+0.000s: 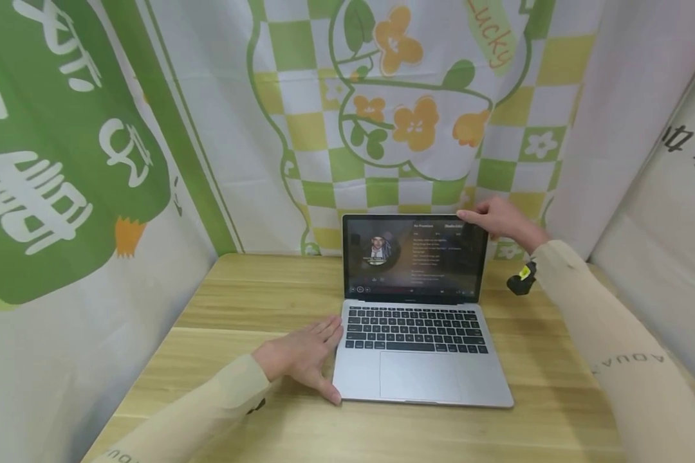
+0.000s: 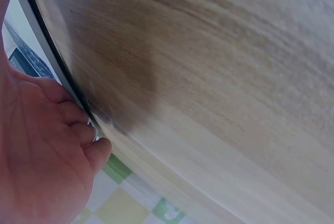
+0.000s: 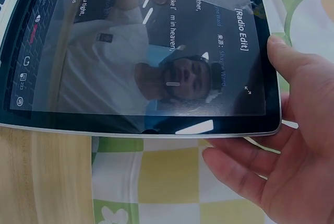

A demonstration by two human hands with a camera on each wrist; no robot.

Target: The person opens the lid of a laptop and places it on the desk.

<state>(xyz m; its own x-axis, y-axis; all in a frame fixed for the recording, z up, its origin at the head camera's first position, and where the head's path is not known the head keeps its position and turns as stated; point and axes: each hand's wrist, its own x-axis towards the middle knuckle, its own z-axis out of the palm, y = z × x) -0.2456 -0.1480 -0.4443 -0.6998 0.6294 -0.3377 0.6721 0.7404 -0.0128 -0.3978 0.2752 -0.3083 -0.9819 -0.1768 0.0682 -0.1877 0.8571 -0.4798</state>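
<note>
A silver laptop point(image 1: 423, 347) stands unfolded on the table, its lit screen point(image 1: 414, 257) showing a music player with lyrics. My right hand point(image 1: 500, 220) grips the lid's top right corner. In the right wrist view the thumb of that hand point(image 3: 308, 104) lies at the lid's top edge, and the other fingers reach behind it. Against the left side of the laptop base rests my left hand point(image 1: 307, 354), fingers fairly straight and thumb spread toward the front corner. The left wrist view shows the palm side of the left hand point(image 2: 47, 140) along the base's edge.
The wooden table point(image 1: 255, 289) extends on both sides of the laptop. A patterned curtain point(image 1: 376, 186) hangs close behind the lid, with further printed cloth point(image 1: 185, 276) on the left and white cloth point(image 1: 660, 225) on the right.
</note>
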